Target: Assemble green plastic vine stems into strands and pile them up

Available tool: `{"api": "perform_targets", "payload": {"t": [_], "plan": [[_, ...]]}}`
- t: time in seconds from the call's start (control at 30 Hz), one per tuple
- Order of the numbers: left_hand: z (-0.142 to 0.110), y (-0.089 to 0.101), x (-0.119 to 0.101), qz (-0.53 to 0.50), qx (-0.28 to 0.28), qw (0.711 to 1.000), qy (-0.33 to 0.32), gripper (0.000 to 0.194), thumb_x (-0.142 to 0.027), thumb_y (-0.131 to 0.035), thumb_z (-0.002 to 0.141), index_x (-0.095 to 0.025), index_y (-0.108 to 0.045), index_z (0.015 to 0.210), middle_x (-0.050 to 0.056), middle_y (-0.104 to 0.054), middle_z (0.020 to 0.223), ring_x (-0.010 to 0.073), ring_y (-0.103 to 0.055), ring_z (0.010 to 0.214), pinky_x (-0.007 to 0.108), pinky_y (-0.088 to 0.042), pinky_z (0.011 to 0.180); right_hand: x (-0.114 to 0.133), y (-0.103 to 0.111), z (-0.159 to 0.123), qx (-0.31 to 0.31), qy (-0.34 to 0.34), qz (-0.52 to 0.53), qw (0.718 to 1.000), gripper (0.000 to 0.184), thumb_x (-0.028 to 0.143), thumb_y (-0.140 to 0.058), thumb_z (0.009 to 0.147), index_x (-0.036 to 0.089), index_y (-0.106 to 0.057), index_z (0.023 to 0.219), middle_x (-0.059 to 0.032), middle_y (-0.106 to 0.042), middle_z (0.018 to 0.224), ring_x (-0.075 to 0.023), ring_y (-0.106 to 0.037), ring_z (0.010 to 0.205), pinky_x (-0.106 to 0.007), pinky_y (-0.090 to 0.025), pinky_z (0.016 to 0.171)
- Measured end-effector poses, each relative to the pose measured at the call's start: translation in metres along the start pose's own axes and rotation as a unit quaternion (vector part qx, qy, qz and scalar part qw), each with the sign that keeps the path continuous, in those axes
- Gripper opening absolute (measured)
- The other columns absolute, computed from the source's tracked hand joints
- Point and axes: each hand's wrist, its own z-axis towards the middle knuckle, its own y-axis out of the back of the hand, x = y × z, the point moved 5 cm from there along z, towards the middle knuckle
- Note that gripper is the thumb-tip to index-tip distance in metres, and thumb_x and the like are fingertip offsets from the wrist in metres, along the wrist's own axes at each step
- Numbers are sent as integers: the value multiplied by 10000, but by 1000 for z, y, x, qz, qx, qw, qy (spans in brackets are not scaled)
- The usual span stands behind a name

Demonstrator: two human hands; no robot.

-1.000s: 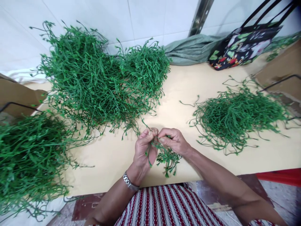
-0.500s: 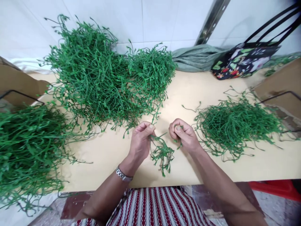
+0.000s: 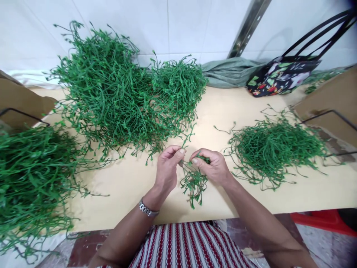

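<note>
My left hand point(image 3: 166, 169) is closed in a pinch on a green plastic plant stem point(image 3: 189, 138), whose tip sticks up past the thumb. Below the fingers dangles a cluster of thin green sprigs point(image 3: 196, 183), apparently joined to that stem. Close on the right, my right hand point(image 3: 214, 166) has thumb and forefinger pressed together near the stem. Several loose green sprigs point(image 3: 205, 159) are gathered in its curled fingers. Both hands are above the table, their fingertips almost meeting. The exact point where the sprigs join is too small to make out.
Large heaps of green sprigs lie at the back point(image 3: 111, 93) and at the left point(image 3: 33, 171). A smaller pile point(image 3: 276, 149) sits on the right of the pale table point(image 3: 125, 201). Cardboard boxes point(image 3: 331, 98) flank both sides. A floral bag point(image 3: 281, 76) leans by the wall.
My right hand has moved left, up against the stem in my left hand, and the sprigs in its fingers now show. The left hand keeps its pinch almost in place.
</note>
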Motion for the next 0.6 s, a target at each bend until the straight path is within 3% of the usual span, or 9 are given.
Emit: {"api": "perform_targets", "payload": {"t": [0.27,0.6], "plan": [[-10,2,-1,-16,117,993,12,188,-184,-703,625,-159,-637,799,2,-603,737,107,-540,701,226,-397,700,-4,6,0,-55,-7,15,998,215,348,-578,781,161,-595,676,10,-568,602,-106,-500,579,-205,-391,543],[-12,10,-1,41,126,991,29,178,-152,-683,601,-140,-621,767,-3,-579,634,119,-559,584,238,-401,609,-10,13,2,-100,-27,34,994,238,389,-595,769,160,-610,704,-5,-596,665,-103,-487,581,-209,-387,538]]}}
